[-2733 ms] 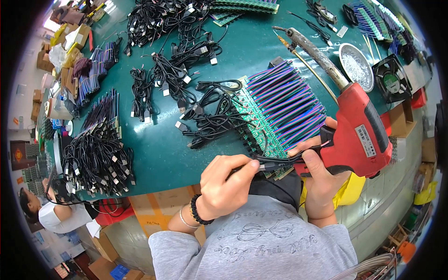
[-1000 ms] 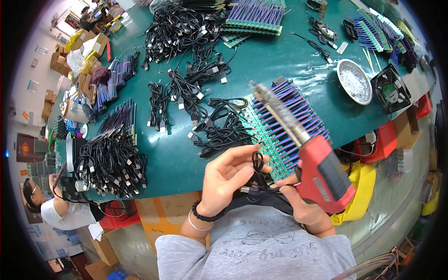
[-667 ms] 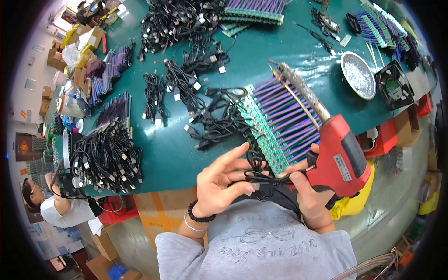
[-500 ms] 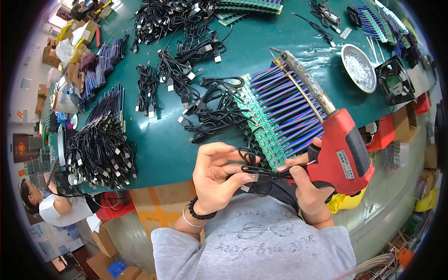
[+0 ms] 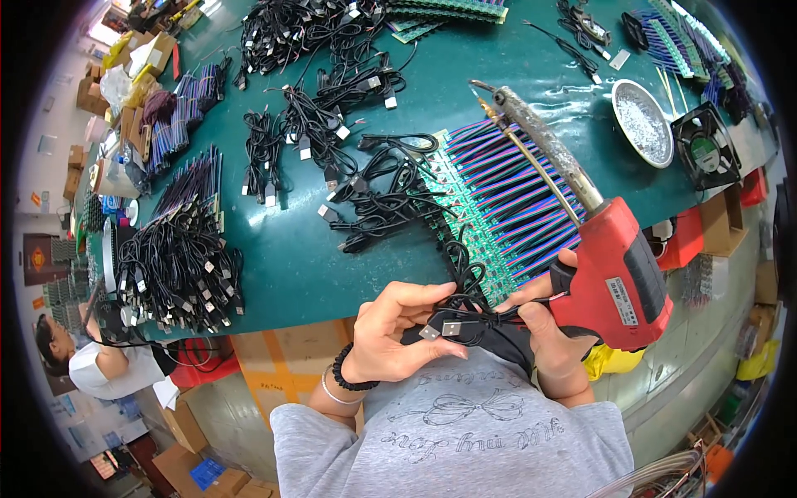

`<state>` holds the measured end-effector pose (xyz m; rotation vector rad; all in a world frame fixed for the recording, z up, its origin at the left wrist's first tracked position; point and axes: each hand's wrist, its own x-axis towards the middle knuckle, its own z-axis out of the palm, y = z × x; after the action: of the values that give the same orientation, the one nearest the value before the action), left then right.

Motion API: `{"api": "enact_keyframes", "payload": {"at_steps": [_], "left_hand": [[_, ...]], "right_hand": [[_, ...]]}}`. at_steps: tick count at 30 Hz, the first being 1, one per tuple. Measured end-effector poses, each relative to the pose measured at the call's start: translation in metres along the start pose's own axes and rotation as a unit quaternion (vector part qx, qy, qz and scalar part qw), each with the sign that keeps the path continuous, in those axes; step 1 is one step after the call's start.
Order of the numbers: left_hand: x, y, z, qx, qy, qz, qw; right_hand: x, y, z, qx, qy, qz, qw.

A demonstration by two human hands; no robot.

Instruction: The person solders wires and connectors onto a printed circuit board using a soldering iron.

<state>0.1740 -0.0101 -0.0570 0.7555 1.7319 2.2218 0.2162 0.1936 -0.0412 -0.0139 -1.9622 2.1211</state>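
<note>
My right hand (image 5: 554, 336) grips a red soldering gun (image 5: 618, 290), its long metal tip (image 5: 506, 116) pointing up and to the far left. The same hand's thumb and forefinger pinch the end of a bundle of black USB cables (image 5: 475, 311). My left hand (image 5: 390, 332) is curled about the other side of that bundle, thumb below and forefinger above. Two metal USB plugs (image 5: 449, 329) show between its fingers; the fingers behind are partly hidden. Just beyond lies a panel of green circuit boards (image 5: 469, 224), with blue, black and pink wires (image 5: 515, 187) running off its right side.
Bundles of black USB cables (image 5: 311, 124) lie across the green table (image 5: 282, 282), with a big pile (image 5: 178, 266) at left. A white bowl of silvery bits (image 5: 641, 124) and a black fan (image 5: 706, 148) stand at right. Another person (image 5: 104, 361) sits at far left.
My left hand has moved slightly right and down, its thumb and forefinger farther apart, and the USB plugs have turned into view. The soldering gun has shifted slightly right.
</note>
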Motion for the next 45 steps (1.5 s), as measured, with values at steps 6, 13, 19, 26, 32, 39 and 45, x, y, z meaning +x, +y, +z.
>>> {"api": "enact_keyframes", "payload": {"at_steps": [6,13,19,26,32,39,45], "left_hand": [[-0.011,-0.004,0.013,-0.059,0.106,-0.036,0.992],[-0.004,0.010,0.012,0.054,0.090,0.065,0.992],[-0.026,0.023,0.000,0.208,0.157,0.054,0.964],[-0.031,0.050,-0.016,0.319,0.103,0.188,0.923],[0.012,0.040,0.035,0.376,-0.007,0.042,0.926],[0.018,0.033,0.026,0.414,-0.054,0.079,0.905],[0.024,0.043,0.032,0.327,-0.041,0.023,0.944]], "right_hand": [[0.005,0.004,-0.012,-0.157,-0.114,-0.094,0.977],[-0.002,0.001,-0.007,-0.145,-0.099,-0.031,0.984],[0.005,-0.006,-0.002,-0.176,-0.209,-0.096,0.957],[0.003,-0.015,0.003,-0.180,-0.231,-0.055,0.955],[-0.001,-0.014,0.000,-0.157,-0.209,-0.062,0.963],[-0.006,-0.018,0.000,-0.089,-0.039,0.043,0.994],[-0.001,-0.008,-0.018,-0.212,-0.173,-0.066,0.959]]}}
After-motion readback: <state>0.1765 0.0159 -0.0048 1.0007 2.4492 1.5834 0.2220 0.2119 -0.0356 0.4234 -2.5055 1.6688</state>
